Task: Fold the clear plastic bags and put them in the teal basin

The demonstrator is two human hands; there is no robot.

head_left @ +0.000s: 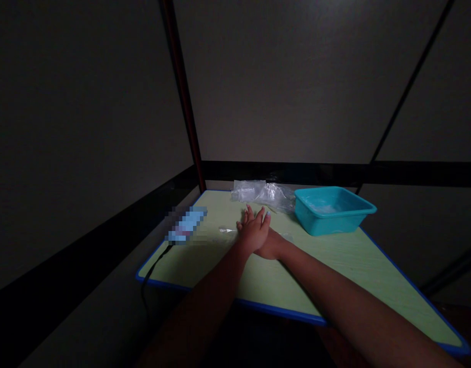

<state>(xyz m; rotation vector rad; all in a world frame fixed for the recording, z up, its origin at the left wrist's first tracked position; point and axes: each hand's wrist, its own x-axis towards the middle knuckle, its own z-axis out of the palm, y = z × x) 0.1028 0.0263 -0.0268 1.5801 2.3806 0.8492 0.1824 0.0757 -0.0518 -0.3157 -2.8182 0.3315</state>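
My left hand (254, 232) lies across the top of my right hand (271, 244), near the middle of the table (335, 271). The fingers of my left hand are spread and hold nothing. Most of my right hand's fingers are hidden beneath the left one. A thin clear plastic piece (226, 230) lies flat on the tabletop, showing on both sides of the hands. Behind them, crumpled clear plastic bags (254, 191) rest at the table's back edge. To the right of the bags stands a turquoise basin (323, 224) with something pale and unclear inside.
A blurred, light-blue phone-like object (188, 225) lies at the table's left edge, with a dark cable (153, 268) running down from it. Dark-trimmed wall panels rise behind and to the left. The table has a blue rim.
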